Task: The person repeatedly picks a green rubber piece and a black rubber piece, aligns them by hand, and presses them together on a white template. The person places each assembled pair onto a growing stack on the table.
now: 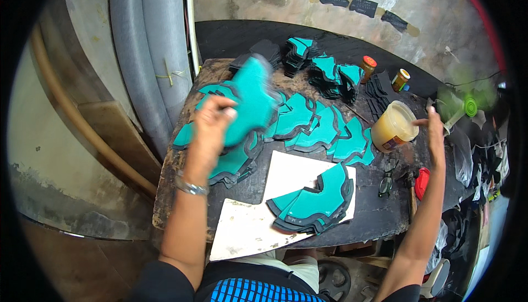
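- The teal piece [250, 101] is in the upper centre of the frame, lifted above the spread rows of the same cut pieces [308, 120]; it looks blurred.
- The left hand [212, 118] is closed on its lower edge, fingers curled around it.
- To do this well, I think the piece should be held by the edge only, clear of the stacks below.
- The right hand [434, 123] is at the right, just beside the glue tub [393, 126]; its fingers are half open, and I cannot tell if they hold something.
- A finished stack [316, 203] lies on the white board [247, 230], lower centre of the worktop [379, 214].
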`<state>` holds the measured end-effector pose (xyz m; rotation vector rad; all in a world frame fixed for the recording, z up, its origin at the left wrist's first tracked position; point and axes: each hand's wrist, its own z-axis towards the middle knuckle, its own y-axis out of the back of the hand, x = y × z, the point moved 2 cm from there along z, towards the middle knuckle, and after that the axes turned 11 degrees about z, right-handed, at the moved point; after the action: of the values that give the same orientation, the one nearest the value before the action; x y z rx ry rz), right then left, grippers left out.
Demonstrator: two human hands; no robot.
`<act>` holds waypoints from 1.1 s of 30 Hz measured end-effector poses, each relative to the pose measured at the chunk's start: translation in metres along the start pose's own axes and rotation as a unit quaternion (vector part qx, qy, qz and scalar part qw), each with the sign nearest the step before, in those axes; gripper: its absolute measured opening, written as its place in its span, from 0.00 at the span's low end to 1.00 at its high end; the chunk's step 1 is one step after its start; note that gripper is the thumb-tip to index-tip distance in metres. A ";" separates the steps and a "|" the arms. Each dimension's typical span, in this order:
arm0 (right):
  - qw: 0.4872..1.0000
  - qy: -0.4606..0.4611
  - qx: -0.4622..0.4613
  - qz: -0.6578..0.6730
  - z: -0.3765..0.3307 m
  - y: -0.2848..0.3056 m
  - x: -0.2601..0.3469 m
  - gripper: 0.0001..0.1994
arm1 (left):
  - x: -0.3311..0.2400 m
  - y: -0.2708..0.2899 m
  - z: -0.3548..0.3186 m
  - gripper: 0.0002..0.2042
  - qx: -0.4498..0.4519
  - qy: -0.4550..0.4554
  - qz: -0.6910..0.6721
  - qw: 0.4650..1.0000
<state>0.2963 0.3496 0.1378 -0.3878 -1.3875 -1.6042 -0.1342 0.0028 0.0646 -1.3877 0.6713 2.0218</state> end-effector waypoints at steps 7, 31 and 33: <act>0.977 -0.037 0.059 -0.203 -0.086 0.008 -0.014 0.26 | 0.035 0.132 0.080 0.07 -0.083 0.065 0.241 0.965; 0.984 0.112 0.040 0.130 -0.265 -0.139 0.070 0.28 | -0.019 -0.110 -0.078 0.27 0.417 -0.079 0.312 0.850; 0.972 0.026 0.051 0.229 -0.261 -0.138 0.065 0.32 | -0.019 -0.122 -0.083 0.29 0.422 -0.077 0.364 0.827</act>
<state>0.2393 0.0751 0.0237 -0.5545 -1.2271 -1.1526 0.0120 0.0269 0.0462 -0.4362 1.9401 1.8636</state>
